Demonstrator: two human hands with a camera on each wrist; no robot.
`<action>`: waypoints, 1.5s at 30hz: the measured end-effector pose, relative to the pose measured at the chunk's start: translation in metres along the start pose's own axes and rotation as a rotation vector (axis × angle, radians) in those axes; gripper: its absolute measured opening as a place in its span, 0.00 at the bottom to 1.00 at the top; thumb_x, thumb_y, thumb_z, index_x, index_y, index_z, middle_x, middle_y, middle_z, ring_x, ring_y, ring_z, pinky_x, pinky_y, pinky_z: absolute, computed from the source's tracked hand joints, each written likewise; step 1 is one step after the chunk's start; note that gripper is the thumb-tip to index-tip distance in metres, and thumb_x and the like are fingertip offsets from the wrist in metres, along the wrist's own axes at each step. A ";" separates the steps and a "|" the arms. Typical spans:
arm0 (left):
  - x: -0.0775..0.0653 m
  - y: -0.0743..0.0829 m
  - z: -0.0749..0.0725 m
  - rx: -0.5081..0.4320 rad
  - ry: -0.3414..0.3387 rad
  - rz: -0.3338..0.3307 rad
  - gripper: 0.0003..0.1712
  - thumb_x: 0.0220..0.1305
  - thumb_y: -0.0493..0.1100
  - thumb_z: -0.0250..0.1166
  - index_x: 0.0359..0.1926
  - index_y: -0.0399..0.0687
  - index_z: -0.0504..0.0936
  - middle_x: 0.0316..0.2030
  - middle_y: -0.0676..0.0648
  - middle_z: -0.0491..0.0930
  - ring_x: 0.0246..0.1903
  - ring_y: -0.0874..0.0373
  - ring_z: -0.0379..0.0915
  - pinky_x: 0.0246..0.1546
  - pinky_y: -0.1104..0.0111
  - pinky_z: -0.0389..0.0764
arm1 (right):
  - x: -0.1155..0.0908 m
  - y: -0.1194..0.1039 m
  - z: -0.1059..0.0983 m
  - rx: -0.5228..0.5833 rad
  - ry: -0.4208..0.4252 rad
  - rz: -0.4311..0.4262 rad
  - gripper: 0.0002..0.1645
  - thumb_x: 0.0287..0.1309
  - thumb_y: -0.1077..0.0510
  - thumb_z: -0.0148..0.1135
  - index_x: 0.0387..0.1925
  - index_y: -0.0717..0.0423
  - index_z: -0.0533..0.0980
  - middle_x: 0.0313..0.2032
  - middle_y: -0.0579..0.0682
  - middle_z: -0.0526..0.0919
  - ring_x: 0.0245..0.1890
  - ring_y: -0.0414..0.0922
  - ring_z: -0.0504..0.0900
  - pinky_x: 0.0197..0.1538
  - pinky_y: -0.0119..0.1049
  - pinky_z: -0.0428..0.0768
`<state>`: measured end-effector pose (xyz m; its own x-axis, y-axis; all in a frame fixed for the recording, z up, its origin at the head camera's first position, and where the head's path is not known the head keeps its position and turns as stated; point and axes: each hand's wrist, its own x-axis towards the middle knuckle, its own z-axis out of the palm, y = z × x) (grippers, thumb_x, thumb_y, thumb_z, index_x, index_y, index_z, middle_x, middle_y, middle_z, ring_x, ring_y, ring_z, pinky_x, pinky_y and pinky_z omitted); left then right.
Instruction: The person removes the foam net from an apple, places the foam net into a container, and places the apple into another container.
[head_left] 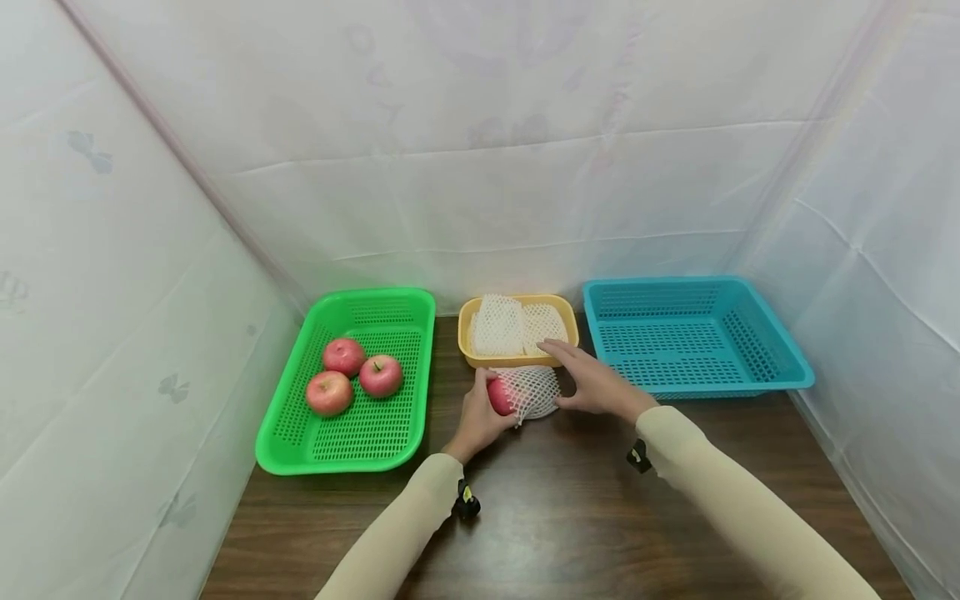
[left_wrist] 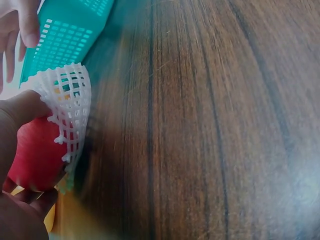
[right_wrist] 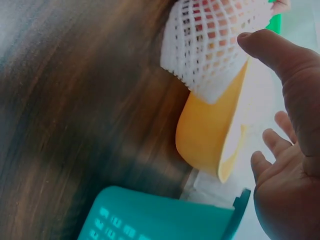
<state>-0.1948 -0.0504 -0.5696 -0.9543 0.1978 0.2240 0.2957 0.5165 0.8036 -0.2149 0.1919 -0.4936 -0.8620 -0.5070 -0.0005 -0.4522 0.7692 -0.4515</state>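
In the head view a red apple [head_left: 500, 397] sits partly inside a white foam net sleeve [head_left: 537, 392], just in front of the yellow basket. My left hand [head_left: 480, 419] grips the apple's bare end, thumb and fingers on either side, as the left wrist view also shows with the apple [left_wrist: 37, 155] and the net's edge [left_wrist: 70, 100]. At the net's far end my right hand [head_left: 600, 385] is spread, its thumb close to the mesh. The right wrist view shows that hand [right_wrist: 295, 150] with nothing between thumb and fingers.
The yellow basket [head_left: 491, 362] holds several more foam nets [head_left: 501, 323]. On the left a green basket [head_left: 341, 463] contains three apples [head_left: 381, 376]. A blue basket [head_left: 697, 387] stands on the right. White curtains [head_left: 487, 208] enclose the brown wooden table [head_left: 555, 517] on its back and sides.
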 end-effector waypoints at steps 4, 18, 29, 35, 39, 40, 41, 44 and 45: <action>-0.003 -0.001 -0.002 0.003 0.017 0.002 0.44 0.39 0.39 0.81 0.54 0.43 0.62 0.52 0.41 0.76 0.51 0.49 0.76 0.51 0.57 0.77 | 0.001 -0.002 0.008 0.019 -0.019 -0.026 0.59 0.47 0.48 0.77 0.75 0.38 0.52 0.74 0.43 0.55 0.73 0.45 0.53 0.69 0.49 0.62; -0.011 -0.005 -0.009 0.042 0.003 -0.005 0.48 0.41 0.40 0.81 0.64 0.50 0.66 0.58 0.45 0.75 0.54 0.51 0.74 0.56 0.57 0.74 | 0.006 -0.007 0.028 -0.030 0.003 -0.195 0.55 0.46 0.47 0.77 0.73 0.45 0.59 0.72 0.47 0.61 0.71 0.47 0.60 0.66 0.50 0.66; -0.015 -0.007 -0.011 0.059 0.009 0.013 0.48 0.40 0.40 0.81 0.64 0.49 0.68 0.59 0.44 0.75 0.56 0.51 0.73 0.57 0.57 0.74 | 0.007 -0.007 0.035 -0.067 -0.039 -0.177 0.48 0.51 0.46 0.74 0.72 0.40 0.62 0.70 0.48 0.64 0.69 0.46 0.63 0.66 0.48 0.67; -0.015 -0.007 -0.011 0.059 0.008 0.003 0.48 0.40 0.40 0.81 0.64 0.49 0.68 0.59 0.44 0.75 0.55 0.51 0.73 0.57 0.57 0.74 | 0.008 -0.007 0.036 -0.067 -0.032 -0.182 0.45 0.53 0.47 0.73 0.71 0.40 0.64 0.68 0.45 0.68 0.68 0.44 0.65 0.66 0.46 0.68; -0.015 -0.008 -0.011 0.058 -0.002 -0.014 0.48 0.41 0.40 0.81 0.64 0.50 0.67 0.59 0.45 0.75 0.55 0.52 0.73 0.57 0.58 0.74 | 0.009 -0.007 0.038 -0.094 0.002 -0.225 0.39 0.55 0.49 0.72 0.68 0.42 0.68 0.63 0.44 0.73 0.63 0.43 0.70 0.63 0.44 0.71; -0.015 -0.008 -0.011 0.058 -0.002 -0.015 0.48 0.41 0.39 0.81 0.64 0.50 0.67 0.59 0.45 0.75 0.55 0.52 0.73 0.57 0.58 0.74 | 0.009 -0.007 0.038 -0.110 0.011 -0.234 0.38 0.55 0.50 0.71 0.67 0.42 0.69 0.62 0.44 0.75 0.62 0.43 0.72 0.62 0.43 0.72; -0.015 -0.008 -0.011 0.058 -0.001 -0.016 0.48 0.41 0.39 0.81 0.64 0.51 0.67 0.58 0.45 0.75 0.55 0.52 0.73 0.57 0.58 0.74 | 0.009 -0.008 0.038 -0.123 0.022 -0.246 0.36 0.56 0.51 0.71 0.66 0.42 0.70 0.60 0.45 0.76 0.60 0.43 0.73 0.61 0.43 0.73; -0.015 -0.008 -0.011 0.059 0.006 -0.018 0.48 0.41 0.39 0.81 0.64 0.51 0.67 0.58 0.44 0.75 0.55 0.52 0.73 0.57 0.58 0.74 | 0.009 -0.010 0.038 -0.175 0.044 -0.254 0.31 0.58 0.53 0.69 0.63 0.43 0.73 0.55 0.45 0.80 0.56 0.42 0.77 0.58 0.42 0.76; -0.015 -0.008 -0.011 0.057 0.007 -0.018 0.48 0.41 0.39 0.81 0.64 0.51 0.67 0.58 0.44 0.75 0.55 0.52 0.73 0.56 0.58 0.74 | 0.009 -0.010 0.038 -0.185 0.049 -0.251 0.30 0.58 0.54 0.69 0.62 0.43 0.74 0.55 0.45 0.81 0.55 0.42 0.78 0.58 0.42 0.76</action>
<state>-0.1833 -0.0665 -0.5736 -0.9597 0.1821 0.2140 0.2803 0.5669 0.7746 -0.2092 0.1646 -0.5228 -0.7263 -0.6740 0.1353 -0.6823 0.6827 -0.2617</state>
